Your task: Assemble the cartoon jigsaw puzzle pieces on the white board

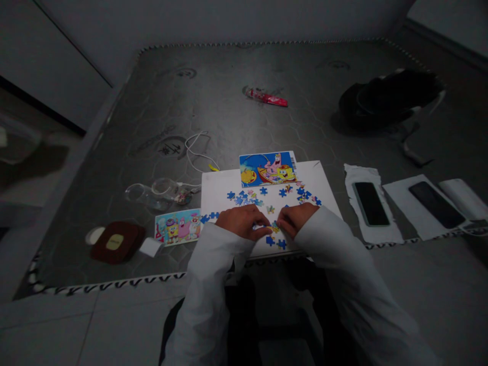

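Both my hands are low over a white board point(328, 188) scattered with blue jigsaw puzzle pieces point(240, 198). My left hand point(244, 222) is closed, thumb and fingers pinched on a puzzle piece near the board's front. Close beside it, my right hand point(295, 218) is pinched at the same small yellow and blue puzzle pieces point(274, 227). Two loose blue pieces point(281, 244) lie just below the fingers. At the board's back edge lies a picture card point(267, 168) with cartoon figures in a boat. Fingers partly hide the pieces being handled.
Left of the board lie a second cartoon card point(177, 227), a brown case point(118, 241), clear plastic cups point(147, 195) and a white cord point(194, 157). Two phones point(370, 203) rest on white sheets at right. Farther back are a red packet point(267, 96) and a black bag point(385, 99).
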Demonstrator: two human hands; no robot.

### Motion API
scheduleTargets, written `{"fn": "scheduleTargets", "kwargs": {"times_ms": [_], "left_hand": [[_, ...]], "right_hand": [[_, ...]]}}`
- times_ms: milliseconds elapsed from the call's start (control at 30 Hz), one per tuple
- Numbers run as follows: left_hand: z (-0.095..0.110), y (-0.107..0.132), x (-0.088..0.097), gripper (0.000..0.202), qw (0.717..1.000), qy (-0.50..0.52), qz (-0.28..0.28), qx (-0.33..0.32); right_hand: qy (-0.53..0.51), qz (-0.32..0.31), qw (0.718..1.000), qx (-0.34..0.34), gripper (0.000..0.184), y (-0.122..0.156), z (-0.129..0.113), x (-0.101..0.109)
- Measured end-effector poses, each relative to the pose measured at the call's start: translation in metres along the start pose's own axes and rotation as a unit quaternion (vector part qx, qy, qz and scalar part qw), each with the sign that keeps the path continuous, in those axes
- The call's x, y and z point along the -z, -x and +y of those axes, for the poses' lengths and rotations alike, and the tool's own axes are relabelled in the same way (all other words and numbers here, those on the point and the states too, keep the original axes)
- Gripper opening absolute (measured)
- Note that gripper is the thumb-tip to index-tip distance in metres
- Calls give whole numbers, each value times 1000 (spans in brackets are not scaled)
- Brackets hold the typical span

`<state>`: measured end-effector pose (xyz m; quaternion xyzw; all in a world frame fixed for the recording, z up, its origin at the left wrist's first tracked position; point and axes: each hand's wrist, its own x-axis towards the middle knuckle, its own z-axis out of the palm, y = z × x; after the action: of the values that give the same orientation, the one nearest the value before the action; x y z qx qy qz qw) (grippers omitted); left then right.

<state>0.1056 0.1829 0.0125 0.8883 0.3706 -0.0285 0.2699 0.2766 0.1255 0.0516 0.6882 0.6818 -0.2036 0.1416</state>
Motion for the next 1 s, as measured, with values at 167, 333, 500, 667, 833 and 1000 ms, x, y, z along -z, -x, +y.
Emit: {"fn": "scheduleTargets", "kwargs": {"times_ms": [167,333,500,667,833,1000], "left_hand": [[2,0,2,25,1000,-5,-11,8],[3,0,3,27,1000,-14,-22,17],[6,1,6,27,999,-19,-27,35],[5,4,5,25,1000,-14,-7,18],[4,5,3,24,1000,-15,2,14],[5,4,3,24,1000,-16,-1,18]], "right_hand": [[8,-5,1000,-17,32,-6,-4,-4],[17,-34,999,-37,31,-9,-7,-6],[13,-32,997,-62,33,-9,-8,-9],[8,-53,996,-71,33,-10,-8,-9],[10,-39,997,-66,32,-8,-9,-8],[10,-47,996,-69,32,-9,-9,-10]]}}
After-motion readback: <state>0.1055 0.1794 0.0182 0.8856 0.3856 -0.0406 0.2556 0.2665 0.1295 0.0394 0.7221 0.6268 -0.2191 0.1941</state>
